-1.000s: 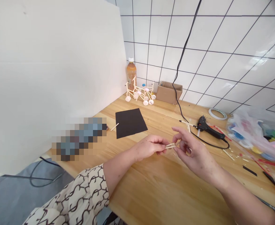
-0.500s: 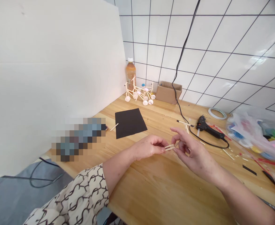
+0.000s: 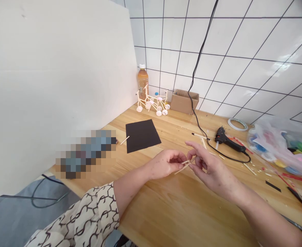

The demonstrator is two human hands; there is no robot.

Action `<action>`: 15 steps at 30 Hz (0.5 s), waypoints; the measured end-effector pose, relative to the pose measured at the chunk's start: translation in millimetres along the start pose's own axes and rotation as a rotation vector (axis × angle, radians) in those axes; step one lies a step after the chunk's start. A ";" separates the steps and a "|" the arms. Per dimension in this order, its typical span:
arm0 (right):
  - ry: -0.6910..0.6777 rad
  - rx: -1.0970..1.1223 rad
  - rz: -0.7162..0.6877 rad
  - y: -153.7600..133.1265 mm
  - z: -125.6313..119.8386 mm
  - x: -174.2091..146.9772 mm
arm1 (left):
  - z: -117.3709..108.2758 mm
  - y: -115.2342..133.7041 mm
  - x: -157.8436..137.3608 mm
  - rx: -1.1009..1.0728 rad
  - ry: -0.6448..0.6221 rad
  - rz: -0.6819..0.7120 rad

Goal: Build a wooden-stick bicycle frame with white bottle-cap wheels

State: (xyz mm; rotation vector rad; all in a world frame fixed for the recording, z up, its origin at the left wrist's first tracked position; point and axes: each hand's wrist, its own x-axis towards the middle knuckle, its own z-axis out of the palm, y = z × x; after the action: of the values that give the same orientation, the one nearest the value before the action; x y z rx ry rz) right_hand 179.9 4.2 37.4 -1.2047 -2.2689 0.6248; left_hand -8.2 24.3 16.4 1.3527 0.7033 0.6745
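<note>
Thin pale wooden sticks are pinched between my two hands, just above the tabletop. My left hand grips one stick between thumb and curled fingers. My right hand pinches the sticks' far ends between thumb and fingertips, its index finger raised. One stick slants down below my left thumb. Where the sticks meet is mostly hidden by my right fingertips, so I cannot tell whether they are joined. A black sheet lies flat beyond my left hand, with a loose stick beside its left edge.
Right of my hands lie a black glue gun with its cable, a tape roll and a plastic bag of colourful pieces. Small stick bicycles, a bottle and a cardboard box stand at the back. A white panel rises at left.
The sticks no longer lie side by side: one now angles down and left below my left thumb. My hands have come slightly closer together.
</note>
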 end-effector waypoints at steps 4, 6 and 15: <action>-0.003 -0.017 -0.014 -2.3 -0.2 0.4 | 2.1 -1.0 0.8 -0.002 0.024 0.002; -0.002 -0.027 -0.025 -2.4 0.2 0.2 | 2.8 -0.4 0.6 -0.006 0.039 0.006; 0.047 -0.100 -0.071 -1.1 5.9 -1.6 | 7.1 6.4 -3.3 0.036 0.129 0.070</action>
State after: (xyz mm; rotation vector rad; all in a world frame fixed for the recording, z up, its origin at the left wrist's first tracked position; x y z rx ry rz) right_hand 176.4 1.4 33.1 -1.1672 -2.3157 0.4570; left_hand -4.9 18.0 23.6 1.3810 0.7764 0.8140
